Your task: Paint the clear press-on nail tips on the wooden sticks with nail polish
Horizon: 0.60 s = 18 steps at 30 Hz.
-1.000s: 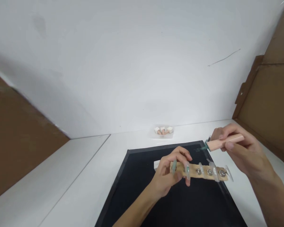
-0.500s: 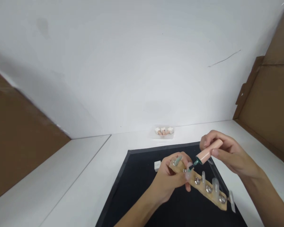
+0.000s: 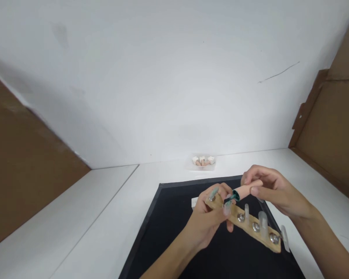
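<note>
My left hand (image 3: 206, 221) is closed around the left end of a wooden nail tip stand (image 3: 250, 228), which slants down to the right. Several clear false nails (image 3: 263, 224) stand on its round metal mounts. The leftmost false nail (image 3: 214, 193) has a pale green coat. Between finger and thumb, my right hand (image 3: 275, 190) pinches a pink nail polish brush cap (image 3: 248, 189). Its brush (image 3: 230, 198), wet with dark green polish, is at the second false nail (image 3: 227, 207), beside my left thumb; whether the bristles touch it I cannot tell for certain.
A black mat (image 3: 174, 221) lies under my hands on the white table (image 3: 104, 217). Behind it stands a clear tray (image 3: 202, 167) with pink, white-topped pieces. A white block (image 3: 194, 202) is partly behind my left hand. Brown cardboard (image 3: 331, 128) rises at both sides.
My right hand has moved slightly left and the brush cap now lies flatter, its brush nearer the second nail's tip. The stand has tilted a little. The whole view has shifted slightly.
</note>
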Motion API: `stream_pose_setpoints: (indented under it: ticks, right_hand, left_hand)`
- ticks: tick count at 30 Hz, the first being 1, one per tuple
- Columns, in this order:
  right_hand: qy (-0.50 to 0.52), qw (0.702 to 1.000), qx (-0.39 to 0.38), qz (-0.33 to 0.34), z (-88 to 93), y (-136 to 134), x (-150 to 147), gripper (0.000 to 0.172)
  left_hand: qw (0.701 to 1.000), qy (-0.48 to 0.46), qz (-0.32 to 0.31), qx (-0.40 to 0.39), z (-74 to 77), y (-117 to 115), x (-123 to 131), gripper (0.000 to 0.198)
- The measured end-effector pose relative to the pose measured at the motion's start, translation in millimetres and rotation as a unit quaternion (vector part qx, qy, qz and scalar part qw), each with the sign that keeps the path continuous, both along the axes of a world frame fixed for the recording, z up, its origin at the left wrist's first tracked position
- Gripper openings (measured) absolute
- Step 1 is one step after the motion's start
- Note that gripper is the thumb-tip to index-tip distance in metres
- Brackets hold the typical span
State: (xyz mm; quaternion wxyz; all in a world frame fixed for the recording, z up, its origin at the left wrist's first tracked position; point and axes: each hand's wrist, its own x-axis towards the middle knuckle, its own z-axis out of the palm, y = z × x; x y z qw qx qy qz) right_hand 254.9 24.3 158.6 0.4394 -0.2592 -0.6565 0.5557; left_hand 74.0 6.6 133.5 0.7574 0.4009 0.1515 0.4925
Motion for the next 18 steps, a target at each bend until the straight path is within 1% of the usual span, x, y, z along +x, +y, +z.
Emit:
stream_pose_setpoints:
  ticks: [3,6,13,18]
  right_hand:
    - [0.001,1.0,-0.011,0.012,-0.1,0,0,0.015]
    - [-0.012,1.0,-0.006,0.007,-1.0,0,0,0.014]
    - [-0.041,0.998,0.042,-0.026,3.4,-7,0,0.004]
    - [-0.042,0.992,0.095,-0.07,8.5,-13,-2,0.008]
  left_hand:
    - [1.0,-0.007,-0.007,0.0,-0.7,0,0,0.029]
    - [1.0,-0.002,-0.004,-0.006,-1.4,-1,0,0.03]
    - [1.0,-0.003,-0.004,-0.004,-1.1,-2,-1,0.027]
    - [1.0,-0.003,0.005,-0.009,-0.1,-2,0,0.029]
